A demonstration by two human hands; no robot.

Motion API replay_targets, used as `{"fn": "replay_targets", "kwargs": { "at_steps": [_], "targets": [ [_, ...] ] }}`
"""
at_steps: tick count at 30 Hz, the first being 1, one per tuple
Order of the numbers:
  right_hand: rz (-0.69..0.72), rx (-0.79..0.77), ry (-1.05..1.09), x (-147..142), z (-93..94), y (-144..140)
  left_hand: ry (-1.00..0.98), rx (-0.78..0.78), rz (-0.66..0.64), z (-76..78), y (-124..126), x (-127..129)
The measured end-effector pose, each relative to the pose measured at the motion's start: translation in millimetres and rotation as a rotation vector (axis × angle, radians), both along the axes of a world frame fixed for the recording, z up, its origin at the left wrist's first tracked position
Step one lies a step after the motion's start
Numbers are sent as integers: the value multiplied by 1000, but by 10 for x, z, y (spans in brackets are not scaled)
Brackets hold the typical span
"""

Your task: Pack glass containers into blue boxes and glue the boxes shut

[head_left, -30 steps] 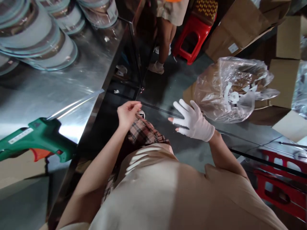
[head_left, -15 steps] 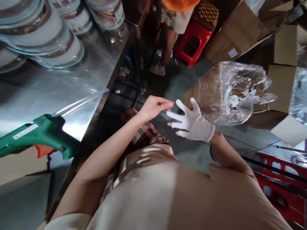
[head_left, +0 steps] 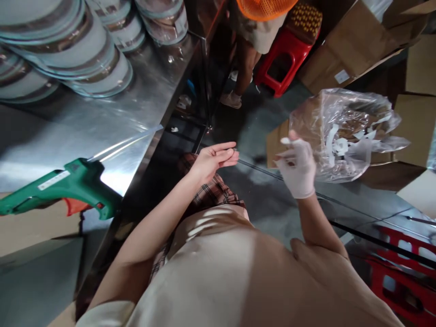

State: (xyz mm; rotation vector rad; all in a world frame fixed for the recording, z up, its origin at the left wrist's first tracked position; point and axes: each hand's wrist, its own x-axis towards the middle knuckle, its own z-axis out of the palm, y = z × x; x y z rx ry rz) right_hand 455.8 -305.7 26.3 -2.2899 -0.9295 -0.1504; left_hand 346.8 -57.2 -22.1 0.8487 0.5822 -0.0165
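My left hand (head_left: 217, 160) is bare and reaches out in front of my body, above my checked skirt. Its fingers are stretched out, with the thumb lying close over them, and I see nothing held in it. My right hand (head_left: 297, 165) wears a white glove with some bare fingertips showing. Its fingers are loosely bent, slightly blurred and apart, and no object shows between them. It is nearest to a clear plastic bag (head_left: 369, 156) holding white scraps, to its right. A gap of floor separates the two hands.
A green glue gun (head_left: 81, 181) lies at the left by the metal table (head_left: 150, 81). Stacks of round clear containers (head_left: 102, 68) stand on that table. Ahead are a person's legs (head_left: 243, 68), a red stool (head_left: 282, 63) and cardboard boxes (head_left: 340, 50). A cable (head_left: 260, 169) crosses behind the hands.
My right hand has moved right, away from the left, and its spread fingers have bent. My left hand has gone from a pinch to stretched fingers. The view has shifted slightly.
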Motion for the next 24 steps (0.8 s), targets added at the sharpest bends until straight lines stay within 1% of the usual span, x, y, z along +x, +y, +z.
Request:
{"fn": "replay_targets", "kwargs": {
  "at_steps": [2,4,6,8,13,18,22,24],
  "targets": [
    [108,-96,-52,-42,-12,223,-12,-49,-25,38,-62,-7],
    [184,-203,-115,-58,-12,436,-16,-66,-27,58,-115,-20],
    [252,-302,-128,-48,-12,598,-14,-53,-18,56,-144,-43],
    [314,-338,-111,-25,-23,704,-11,-28,-8,39,-151,-70],
    [414,-220,-24,6,-121,837,-9,-31,37,9,-141,-106],
    [407,-130,33,-11,-276,890,-6,79,134,41,-165,-103],
    [372,85,136,-54,-357,889,-18,86,108,52,-190,-113],
    [306,203,219,-79,-372,869,-29,84,87,29,-195,-124]
  ]
}}
